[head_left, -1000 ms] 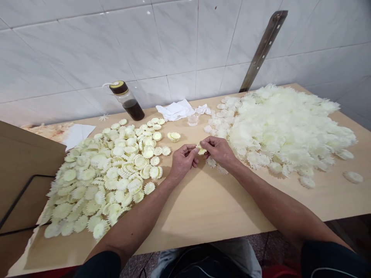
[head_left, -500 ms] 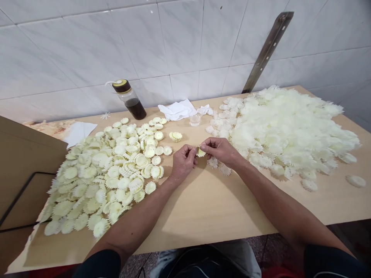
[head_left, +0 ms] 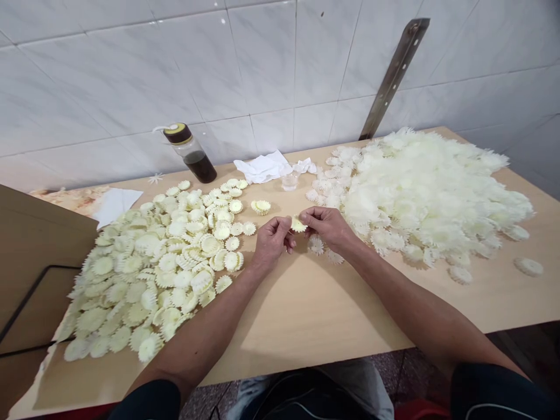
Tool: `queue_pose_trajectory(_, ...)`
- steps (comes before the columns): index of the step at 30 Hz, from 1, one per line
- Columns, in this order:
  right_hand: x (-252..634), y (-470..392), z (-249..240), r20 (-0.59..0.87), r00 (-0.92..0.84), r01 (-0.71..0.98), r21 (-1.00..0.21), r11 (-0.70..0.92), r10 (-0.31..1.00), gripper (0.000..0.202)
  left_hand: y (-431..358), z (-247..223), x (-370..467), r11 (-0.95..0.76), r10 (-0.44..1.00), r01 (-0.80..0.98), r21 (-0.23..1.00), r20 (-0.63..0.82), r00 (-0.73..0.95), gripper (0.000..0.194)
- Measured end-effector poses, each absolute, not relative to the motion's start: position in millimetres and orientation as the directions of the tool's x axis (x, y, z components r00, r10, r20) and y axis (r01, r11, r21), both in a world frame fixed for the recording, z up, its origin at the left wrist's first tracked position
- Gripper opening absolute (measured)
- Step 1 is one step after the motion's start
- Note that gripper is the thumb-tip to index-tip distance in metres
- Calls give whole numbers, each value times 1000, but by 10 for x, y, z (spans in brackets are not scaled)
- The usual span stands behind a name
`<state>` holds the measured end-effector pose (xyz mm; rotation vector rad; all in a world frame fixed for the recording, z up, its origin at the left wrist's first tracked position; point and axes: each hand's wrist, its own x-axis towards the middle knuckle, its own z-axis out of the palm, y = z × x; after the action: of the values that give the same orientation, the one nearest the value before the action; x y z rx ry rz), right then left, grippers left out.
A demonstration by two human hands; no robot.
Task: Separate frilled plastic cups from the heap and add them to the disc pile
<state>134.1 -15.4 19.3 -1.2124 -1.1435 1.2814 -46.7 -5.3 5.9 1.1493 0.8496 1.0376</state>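
Over the middle of the table my left hand and my right hand pinch a pale yellow flower-shaped piece between them, each at one side. Its scalloped edge faces me; the fingertips cover its ends. Just beyond my hands a small stack of similar yellow pieces rests on the table. A broad heap of yellow scalloped discs spreads to the left of my left hand. Right of my right hand lies a large pile of thin, whitish, petal-edged pieces, with a few loose ones close to my wrist.
Along the wall stand a bottle of dark liquid, crumpled white tissue and a small clear cup. A cardboard box is at the left edge. A perforated metal bar leans against the tiled wall.
The view has shifted a little, so things sit slightly further left. Both hands keep hold of the yellow piece, which now shows more of its face and is turned a little.
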Motion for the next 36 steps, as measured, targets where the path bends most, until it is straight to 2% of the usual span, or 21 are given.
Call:
queue_pose_trajectory(4,1276,-190,188,-9,108,14,-1000,-10,994,48,-52,56,-449,58,950,-195,979,5,311,61)
queue_pose_trajectory(9,1246,-249,286,49,52,136,-990,42,997,47,-54,37,-464,-37,973,-107,994,60,222,51)
queue_pose_trajectory(14,1300,-248,342,133,12,349,-929,121,991,26,-47,11,-482,-78,974,19,997,72,215,47)
queue_pose_trajectory(17,1345,-218,323,99,16,364,-927,87,995,23,-47,12,-484,-39,969,1,999,38,245,50)
queue_pose_trajectory(21,1430,-178,310,48,-41,340,-939,59,998,30,-46,34,-489,4,967,-30,1000,3,254,51)
queue_pose_trajectory(26,1523,-175,356,8,-71,435,-900,39,997,36,-59,95,-487,34,957,-51,998,-18,289,50)
queue_pose_trajectory(28,1520,-178,358,-6,-67,389,-921,21,998,41,-54,115,-486,45,949,-68,997,-21,314,51)
queue_pose_trajectory(33,1391,-178,302,-94,-67,79,-993,-88,993,61,14,77,-502,95,940,-119,988,-50,338,53)
queue_pose_trajectory(36,1322,-168,253,-96,-33,-51,-994,-98,995,64,54,28,-520,116,946,-169,979,-58,318,51)
